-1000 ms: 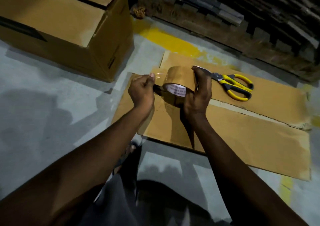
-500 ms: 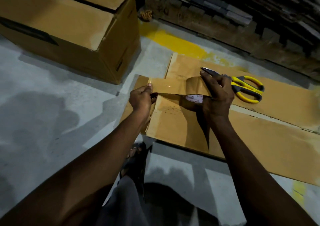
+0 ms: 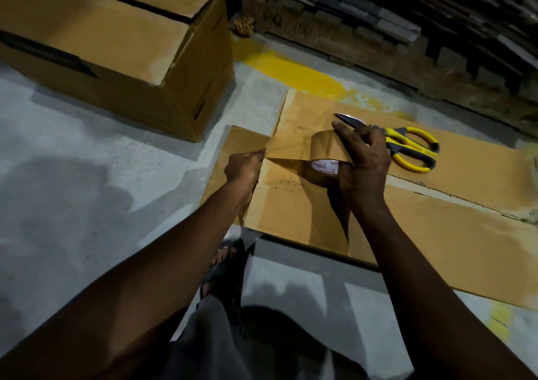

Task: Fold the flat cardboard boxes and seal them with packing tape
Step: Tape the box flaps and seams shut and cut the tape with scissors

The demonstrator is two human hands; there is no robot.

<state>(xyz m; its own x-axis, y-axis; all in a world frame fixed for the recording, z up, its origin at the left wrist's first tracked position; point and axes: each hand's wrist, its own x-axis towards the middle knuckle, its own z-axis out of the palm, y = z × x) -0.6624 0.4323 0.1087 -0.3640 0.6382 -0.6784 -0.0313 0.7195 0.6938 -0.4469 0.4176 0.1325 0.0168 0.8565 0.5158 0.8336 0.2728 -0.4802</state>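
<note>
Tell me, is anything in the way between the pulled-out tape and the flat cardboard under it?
Nothing visible is. The tape strip stretches from the left hand to the tape roll in the right hand, over bare flat cardboard. The scissors lie on the cardboard beyond the right hand, not under the strip.

Curled fingers (image 3: 348, 139): left hand (image 3: 243, 167), right hand (image 3: 365, 165).

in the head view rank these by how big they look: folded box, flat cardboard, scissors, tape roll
folded box and flat cardboard: too close to rank, both cut off by the frame
scissors
tape roll, partly behind the right hand
</note>
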